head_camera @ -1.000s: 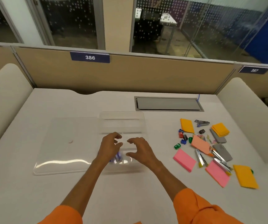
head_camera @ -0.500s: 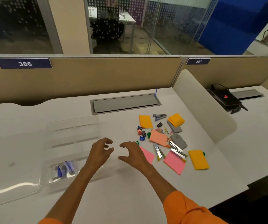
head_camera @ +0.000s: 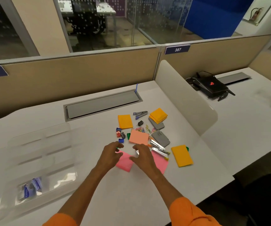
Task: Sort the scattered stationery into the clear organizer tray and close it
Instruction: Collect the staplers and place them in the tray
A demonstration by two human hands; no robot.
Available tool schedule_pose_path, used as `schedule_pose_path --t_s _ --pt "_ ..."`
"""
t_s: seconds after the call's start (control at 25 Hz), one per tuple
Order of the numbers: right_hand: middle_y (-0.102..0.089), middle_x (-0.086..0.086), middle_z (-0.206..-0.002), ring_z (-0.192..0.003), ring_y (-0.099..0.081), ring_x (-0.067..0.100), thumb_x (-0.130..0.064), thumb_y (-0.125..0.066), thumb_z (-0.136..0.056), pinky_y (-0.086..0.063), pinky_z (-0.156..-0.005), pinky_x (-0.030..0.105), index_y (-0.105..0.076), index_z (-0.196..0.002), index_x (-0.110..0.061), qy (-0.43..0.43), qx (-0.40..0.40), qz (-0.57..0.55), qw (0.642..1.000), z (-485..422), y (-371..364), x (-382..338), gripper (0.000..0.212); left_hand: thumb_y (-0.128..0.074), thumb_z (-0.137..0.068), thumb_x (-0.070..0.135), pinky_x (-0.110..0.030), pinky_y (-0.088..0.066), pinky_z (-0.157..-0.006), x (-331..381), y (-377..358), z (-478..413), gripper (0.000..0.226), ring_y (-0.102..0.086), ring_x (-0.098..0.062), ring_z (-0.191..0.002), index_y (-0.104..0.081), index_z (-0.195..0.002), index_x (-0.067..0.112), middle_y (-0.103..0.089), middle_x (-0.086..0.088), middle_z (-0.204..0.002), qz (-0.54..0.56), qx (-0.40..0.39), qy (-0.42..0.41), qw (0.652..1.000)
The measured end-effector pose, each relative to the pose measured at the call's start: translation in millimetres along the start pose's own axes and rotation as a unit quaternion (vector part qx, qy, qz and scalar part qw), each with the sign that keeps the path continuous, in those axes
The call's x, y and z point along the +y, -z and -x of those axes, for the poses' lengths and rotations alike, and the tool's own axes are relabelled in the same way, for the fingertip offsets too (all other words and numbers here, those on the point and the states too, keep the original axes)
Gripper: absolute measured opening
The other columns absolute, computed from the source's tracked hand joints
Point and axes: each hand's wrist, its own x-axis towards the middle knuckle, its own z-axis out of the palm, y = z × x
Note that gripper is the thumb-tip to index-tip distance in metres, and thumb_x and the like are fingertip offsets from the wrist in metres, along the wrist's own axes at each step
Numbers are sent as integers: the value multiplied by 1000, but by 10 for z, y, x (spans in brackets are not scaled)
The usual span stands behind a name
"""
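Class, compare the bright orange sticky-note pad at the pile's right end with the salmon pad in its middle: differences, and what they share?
The bright orange paper sticky-note pad is vivid; the salmon paper pad is paler. The orange pad looks oblong, the salmon pad squarer. The orange pad lies at the pile's edge, the salmon pad amid other items. Both lie flat on the white desk.

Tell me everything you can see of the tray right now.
The tray is shallow clear plastic with rounded corners, split by dividers into several compartments. It lies flat and open on the white desk at the left, blurred by camera motion. One near compartment holds a few small blue-and-white packets; the others in view look empty. The left hand and right hand are off to its right, not touching it.
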Motion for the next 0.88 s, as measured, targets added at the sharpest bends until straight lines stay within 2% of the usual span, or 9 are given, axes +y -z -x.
schedule_pose_path --t_s 0.12,0.28,0.36,0.48,0.56,0.64,0.76,0.88 --pt "-55 6 -114 -107 -49 22 -33 -81 -73 -37 -80 21 -56 -115 -12 -34 42 7 999 -37 5 157 54 -69 -83 0 -29 -53 -90 114 -140 -100 39 -62 -17 -102 -62 -119 14 -64 -4 -122 -12 -18 -13 1000" --pt "-53 10 -111 -102 -50 24 -43 -77 -75 -40 -79 27 -53 -108 -6 -69 65 40 995 -89 -31 208 55 -68 -82 -5 -29 -53 -89 174 -267 -207 41 -62 -16 -102 -62 -118 15 -64 -4 -122 -26 -35 -26 999" --pt "-55 11 -113 -106 -51 25 -44 -74 -77 -42 -85 29 -54 -110 -5 -76 72 69 992 -128 -58 207 55 -68 -82 -5 -31 -53 -91 181 -299 -251 42 -62 -16 -103 -62 -118 16 -64 -3 -122 -34 -40 -28 998" --pt "-53 12 -124 -115 -50 27 -35 -69 -83 -42 -95 30 -51 -120 -5 -85 57 95 990 -176 -90 231 51 -67 -83 -5 -30 -53 -92 183 -305 -323 42 -62 -16 -103 -61 -119 16 -63 -3 -123 -39 -47 -29 998" --pt "-51 13 -126 -116 -51 27 -27 -65 -86 -44 -92 30 -49 -121 -4 -87 46 90 991 -189 -87 248 45 -66 -83 -5 -30 -53 -92 171 -287 -365 43 -61 -15 -104 -60 -121 16 -62 -3 -125 -41 -50 -28 998" --pt "-52 13 -122 -111 -52 27 -20 -61 -87 -44 -84 29 -51 -116 -4 -82 42 83 992 -186 -63 262 35 -66 -84 -2 -30 -53 -92 157 -276 -393 43 -60 -15 -106 -59 -122 18 -61 -4 -128 -50 -54 -40 996" --pt "-54 13 -114 -106 -52 27 -17 -61 -86 -36 -73 25 -54 -107 -3 -56 37 70 995 -147 3 302 26 -70 -84 7 -32 -47 -103 165 -298 -385 48 -53 -19 -123 -54 -127 23 -52 0 -139 -115 -80 -104 985" --pt "-59 11 -111 -104 -54 25 -22 -64 -87 -34 -72 23 -59 -105 -5 13 25 56 998 -68 87 335 26 -76 -79 16 -33 -37 -108 254 -366 -373 64 -45 -21 -131 -49 -136 21 -47 -1 -144 -231 -102 -252 934"
